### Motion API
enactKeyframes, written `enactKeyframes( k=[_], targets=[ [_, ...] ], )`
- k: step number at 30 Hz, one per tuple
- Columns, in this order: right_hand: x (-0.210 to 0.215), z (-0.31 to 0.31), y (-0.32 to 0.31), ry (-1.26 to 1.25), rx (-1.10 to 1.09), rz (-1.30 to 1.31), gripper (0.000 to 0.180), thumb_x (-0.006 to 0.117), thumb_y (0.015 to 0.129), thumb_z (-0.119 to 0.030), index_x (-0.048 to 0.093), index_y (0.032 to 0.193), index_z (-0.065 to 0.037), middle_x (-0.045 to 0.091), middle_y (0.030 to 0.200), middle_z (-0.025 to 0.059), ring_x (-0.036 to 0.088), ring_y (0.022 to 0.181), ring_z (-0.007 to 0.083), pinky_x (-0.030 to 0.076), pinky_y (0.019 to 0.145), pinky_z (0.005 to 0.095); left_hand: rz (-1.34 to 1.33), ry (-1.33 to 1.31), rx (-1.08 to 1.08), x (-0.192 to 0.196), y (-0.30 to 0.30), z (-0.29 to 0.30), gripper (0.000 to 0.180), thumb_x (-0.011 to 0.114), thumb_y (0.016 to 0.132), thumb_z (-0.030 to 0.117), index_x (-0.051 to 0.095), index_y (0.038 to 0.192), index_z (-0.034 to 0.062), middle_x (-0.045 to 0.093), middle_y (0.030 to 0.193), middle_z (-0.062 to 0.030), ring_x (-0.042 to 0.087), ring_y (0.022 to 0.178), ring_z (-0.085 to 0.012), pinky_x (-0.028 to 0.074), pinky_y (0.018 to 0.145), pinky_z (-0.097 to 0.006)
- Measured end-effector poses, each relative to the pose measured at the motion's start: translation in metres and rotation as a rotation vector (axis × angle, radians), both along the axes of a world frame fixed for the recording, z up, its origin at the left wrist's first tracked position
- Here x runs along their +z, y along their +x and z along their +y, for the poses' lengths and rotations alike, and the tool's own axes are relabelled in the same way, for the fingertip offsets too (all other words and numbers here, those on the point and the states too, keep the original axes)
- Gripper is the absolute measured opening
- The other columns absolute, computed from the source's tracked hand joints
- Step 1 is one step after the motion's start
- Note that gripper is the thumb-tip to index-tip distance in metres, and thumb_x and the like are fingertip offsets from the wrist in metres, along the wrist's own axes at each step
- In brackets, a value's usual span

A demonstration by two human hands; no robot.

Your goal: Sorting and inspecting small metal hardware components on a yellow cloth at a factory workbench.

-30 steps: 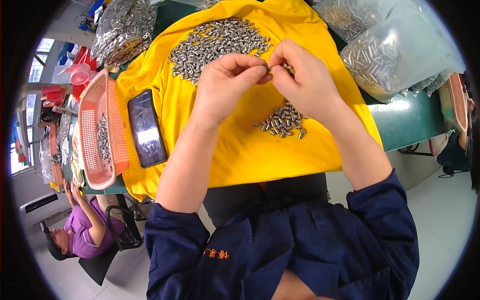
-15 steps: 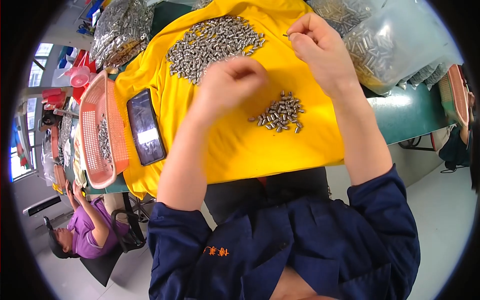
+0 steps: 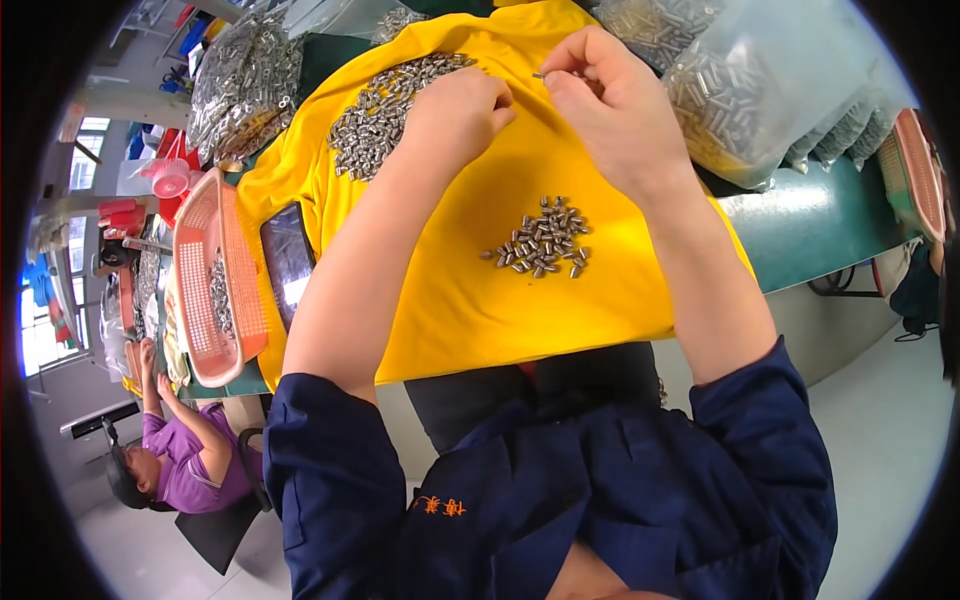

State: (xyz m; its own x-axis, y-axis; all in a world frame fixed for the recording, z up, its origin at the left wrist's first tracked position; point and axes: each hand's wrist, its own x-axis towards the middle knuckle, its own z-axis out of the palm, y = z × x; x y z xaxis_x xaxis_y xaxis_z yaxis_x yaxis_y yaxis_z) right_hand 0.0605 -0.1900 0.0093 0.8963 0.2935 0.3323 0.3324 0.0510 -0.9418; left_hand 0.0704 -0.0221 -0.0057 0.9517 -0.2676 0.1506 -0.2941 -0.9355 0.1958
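A yellow cloth (image 3: 500, 320) covers the table in front of me. On it, at the far left, is a big heap of small shiny metal cylinders (image 3: 365, 130); a smaller cluster of similar pieces (image 3: 545, 240) lies nearer, in the middle. My left hand (image 3: 455, 115) is over the right edge of the big heap, fingers curled together; whatever is in them is hidden. My right hand (image 3: 615, 115) is raised to its right, thumb and forefinger pinching a thin dark metal pin (image 3: 540, 76) that points left. The hands are apart.
A phone (image 3: 287, 250) lies left of the heap, partly behind my forearm. Beside it stands a pink plastic basket (image 3: 255, 300) with metal parts. Clear bags of metal parts (image 3: 720, 95) stand at the far right; more parts (image 3: 245, 85) are far left. A person in purple (image 3: 205, 455) sits at left.
My left hand has moved up and slightly right, over the big heap's edge, and is no longer blurred. My right hand still pinches the pin. The whole view has shifted slightly.
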Motion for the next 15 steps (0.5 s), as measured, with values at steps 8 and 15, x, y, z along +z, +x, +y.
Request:
enactKeyframes(
  k=[8,15],
  targets=[
    [0.01,-0.001,-0.004,-0.045,-0.001,0.015,0.006,0.049,0.078,-0.004,0.049,0.084,-0.002,0.048,0.072,-0.0032,0.041,0.062,0.0015,0.035,0.055,0.0158,0.126,0.126,-0.084,0.005,0.009,0.004,0.011,0.056,0.068,0.013,0.062,0.077,0.0072,0.06,0.077,-0.0111,0.057,0.076,-0.0274,0.045,0.067,-0.036],
    [0.011,0.002,-0.004,-0.094,-0.008,-0.013,0.006,0.049,0.078,-0.005,0.048,0.083,-0.002,0.047,0.072,-0.0031,0.041,0.062,0.0017,0.034,0.055,0.0158,0.078,0.022,-0.06,0.014,-0.001,0.003,0.012,0.053,0.071,0.011,0.055,0.075,0.0002,0.057,0.068,-0.0126,0.055,0.066,-0.0273,0.043,0.059,-0.034]
  ],
)
